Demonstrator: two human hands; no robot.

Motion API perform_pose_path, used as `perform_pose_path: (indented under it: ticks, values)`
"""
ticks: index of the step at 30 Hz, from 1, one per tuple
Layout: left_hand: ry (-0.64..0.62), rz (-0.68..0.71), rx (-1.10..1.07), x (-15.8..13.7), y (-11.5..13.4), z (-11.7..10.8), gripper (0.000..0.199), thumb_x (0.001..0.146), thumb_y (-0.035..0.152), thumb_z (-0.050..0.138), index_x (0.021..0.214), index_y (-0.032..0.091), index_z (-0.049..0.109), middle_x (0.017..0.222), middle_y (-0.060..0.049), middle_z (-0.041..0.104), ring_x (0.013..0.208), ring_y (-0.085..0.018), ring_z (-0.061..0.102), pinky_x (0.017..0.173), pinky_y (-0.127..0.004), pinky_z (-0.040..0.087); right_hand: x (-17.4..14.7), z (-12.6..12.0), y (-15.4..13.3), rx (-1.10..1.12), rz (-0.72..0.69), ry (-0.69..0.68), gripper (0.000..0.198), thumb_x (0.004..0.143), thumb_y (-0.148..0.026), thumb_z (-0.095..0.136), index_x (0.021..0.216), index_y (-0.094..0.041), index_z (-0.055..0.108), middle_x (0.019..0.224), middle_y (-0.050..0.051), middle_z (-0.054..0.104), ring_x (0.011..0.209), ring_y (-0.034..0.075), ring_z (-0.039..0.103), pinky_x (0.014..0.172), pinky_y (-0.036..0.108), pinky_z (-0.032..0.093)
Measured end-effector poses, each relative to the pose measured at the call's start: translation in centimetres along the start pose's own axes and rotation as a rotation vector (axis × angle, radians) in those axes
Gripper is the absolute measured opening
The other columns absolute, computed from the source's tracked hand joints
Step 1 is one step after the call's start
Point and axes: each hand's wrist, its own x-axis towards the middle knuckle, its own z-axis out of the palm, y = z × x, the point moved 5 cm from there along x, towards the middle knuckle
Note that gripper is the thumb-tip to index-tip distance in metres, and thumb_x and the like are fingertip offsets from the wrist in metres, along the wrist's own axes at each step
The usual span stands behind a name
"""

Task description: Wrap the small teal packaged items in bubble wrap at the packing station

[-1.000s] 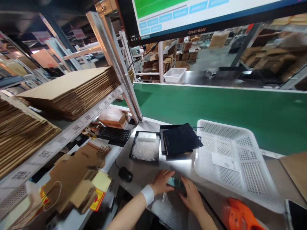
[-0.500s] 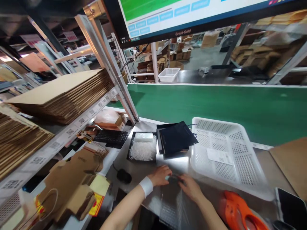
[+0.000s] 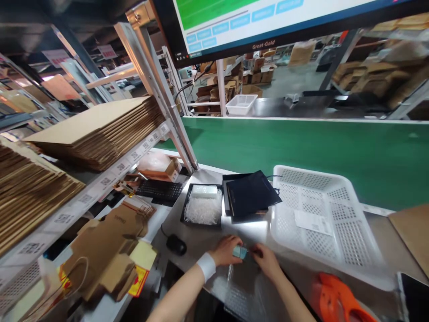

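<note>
My left hand (image 3: 225,250) and my right hand (image 3: 267,261) meet over a small teal box (image 3: 240,252) at the near edge of the steel bench (image 3: 201,237). Both hands grip the small box, which lies on a clear bubble-wrap sheet (image 3: 244,290) spread on the bench. I wear a white wristband on the left wrist. Just beyond the hands stand a black tray of white shredded filler (image 3: 203,209) and a black folded bag on a black box (image 3: 250,195). A white perforated basket (image 3: 321,219) with a paper slip inside sits right of my hands.
A black mouse (image 3: 176,244) and keyboard (image 3: 159,189) lie left of the hands. Stacks of flat cardboard (image 3: 100,127) fill the left shelves, with folded cartons (image 3: 103,250) below. A green conveyor belt (image 3: 301,152) runs behind the bench. An orange object (image 3: 338,302) lies at the near right. A monitor (image 3: 268,22) hangs overhead.
My hands have closed together on the small teal box over the bubble wrap. The camera view shifted slightly; the rest of the bench is unchanged.
</note>
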Motion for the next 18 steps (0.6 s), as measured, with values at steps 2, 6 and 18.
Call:
perform_pose_path:
  ticks: [2, 6, 18]
  values:
    - [0.008, 0.014, 0.007, 0.1, 0.1, 0.1, 0.064, 0.075, 0.028, 0.089, 0.133, 0.018, 0.064, 0.135, -0.013, 0.067, 0.127, -0.033, 0.061, 0.112, -0.043, 0.047, -0.8, -0.3, -0.4, -0.042, -0.022, 0.03, 0.036, 0.082, -0.031, 0.05, 0.105, -0.015, 0.074, 0.113, 0.016, 0.077, 0.109, 0.029, 0.071, 0.101, 0.046, 0.056]
    - [0.082, 0.007, 0.039, -0.8, 0.4, 0.1, 0.077, 0.074, 0.021, 0.088, 0.144, 0.016, 0.056, 0.146, -0.015, 0.06, 0.137, -0.032, 0.053, 0.121, -0.042, 0.039, -3.1, -0.5, -1.0, -0.174, -0.024, 0.083, 0.063, 0.085, -0.035, 0.047, 0.141, -0.01, 0.061, 0.148, 0.019, 0.061, 0.142, 0.034, 0.055, 0.124, 0.052, 0.041]
    - [-0.003, -0.007, 0.112, 0.6, 0.9, 1.5, 0.043, 0.082, 0.019, 0.079, 0.123, 0.015, 0.07, 0.131, -0.012, 0.067, 0.13, -0.03, 0.057, 0.111, -0.042, 0.049, -4.5, 0.8, -0.8, -0.324, 0.058, 0.07, 0.061, 0.079, -0.011, 0.044, 0.135, -0.011, 0.066, 0.134, 0.017, 0.069, 0.127, 0.034, 0.063, 0.11, 0.048, 0.051]
